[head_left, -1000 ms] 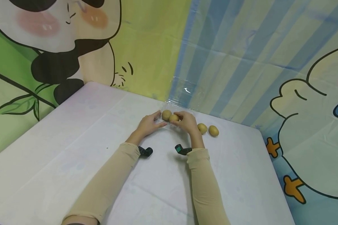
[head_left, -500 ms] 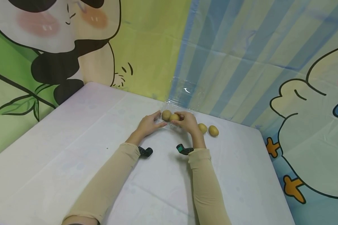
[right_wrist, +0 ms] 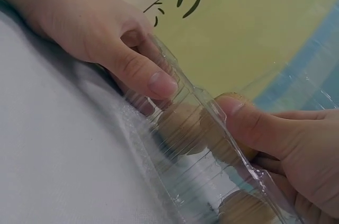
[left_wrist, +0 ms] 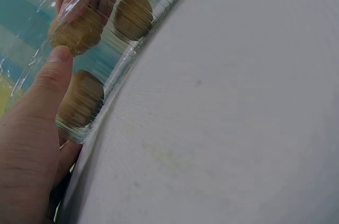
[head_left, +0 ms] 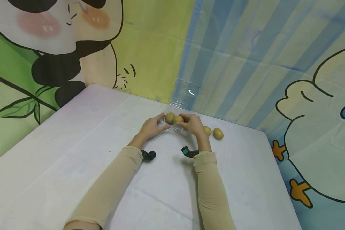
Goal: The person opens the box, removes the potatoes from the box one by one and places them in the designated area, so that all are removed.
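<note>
A clear plastic clamshell box stands near the table's far edge, its lid raised at the back. My left hand grips the box's left end, with the thumb on the front wall. My right hand reaches into the box, thumb and fingers pinching a potato. Touching it on the left is another potato in the box. In the left wrist view, a further potato shows through the ribbed wall. The right hand hides part of the box's right end.
Two more potatoes lie on the table right of the box: one potato partly behind the right wrist, one potato farther right. The white-covered table meets a printed cloth backdrop just behind the box.
My right hand and forearm have shifted slightly to the right, and the pinched potato has moved slightly right. The left hand and the box have stayed put.
</note>
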Tool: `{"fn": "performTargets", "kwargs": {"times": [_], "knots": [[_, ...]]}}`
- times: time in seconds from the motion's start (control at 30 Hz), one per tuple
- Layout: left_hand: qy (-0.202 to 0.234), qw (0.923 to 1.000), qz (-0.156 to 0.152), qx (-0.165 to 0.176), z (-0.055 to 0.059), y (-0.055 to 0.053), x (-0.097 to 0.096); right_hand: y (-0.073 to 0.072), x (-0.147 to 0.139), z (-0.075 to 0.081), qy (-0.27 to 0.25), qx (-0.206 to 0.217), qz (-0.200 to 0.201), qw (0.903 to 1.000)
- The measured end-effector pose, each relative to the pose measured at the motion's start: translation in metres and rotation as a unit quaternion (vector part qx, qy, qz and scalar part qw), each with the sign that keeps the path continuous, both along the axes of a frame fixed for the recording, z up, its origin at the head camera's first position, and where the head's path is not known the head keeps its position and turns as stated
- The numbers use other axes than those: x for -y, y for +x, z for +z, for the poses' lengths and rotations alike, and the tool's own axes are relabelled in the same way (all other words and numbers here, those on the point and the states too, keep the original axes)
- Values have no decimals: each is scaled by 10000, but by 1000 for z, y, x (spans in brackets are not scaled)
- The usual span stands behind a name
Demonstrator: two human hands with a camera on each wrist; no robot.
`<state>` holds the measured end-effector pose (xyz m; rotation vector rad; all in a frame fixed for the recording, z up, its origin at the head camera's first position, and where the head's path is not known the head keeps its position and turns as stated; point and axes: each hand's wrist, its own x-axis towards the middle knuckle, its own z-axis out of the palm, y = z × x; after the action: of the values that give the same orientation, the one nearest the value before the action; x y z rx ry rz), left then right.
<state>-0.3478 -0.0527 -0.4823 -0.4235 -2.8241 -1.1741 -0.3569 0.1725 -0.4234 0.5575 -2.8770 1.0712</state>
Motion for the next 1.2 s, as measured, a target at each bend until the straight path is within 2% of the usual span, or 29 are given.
{"fn": "performTargets", "kwargs": {"times": [0.23,0.43,0.7,0.83,1.03,1.2], "knots": [[14,10000,18,-60,-1,0,0,0,-2,-1,-519,258,-30,9983],[22,10000,17,-56,0,1,0,4,-3,2,-744,334,-110,9966],[44,10000,-15,-11,2,1,1,12,-8,17,-1293,477,-277,9901],[77,10000,-21,-34,1,0,1,18,-17,27,-1471,476,-374,9873],[128,9999,-29,-77,-1,-2,1,29,-40,44,-1463,477,-540,9866],[134,9998,-80,-81,-2,-2,1,43,-73,55,-1570,557,-1020,9807]]}}
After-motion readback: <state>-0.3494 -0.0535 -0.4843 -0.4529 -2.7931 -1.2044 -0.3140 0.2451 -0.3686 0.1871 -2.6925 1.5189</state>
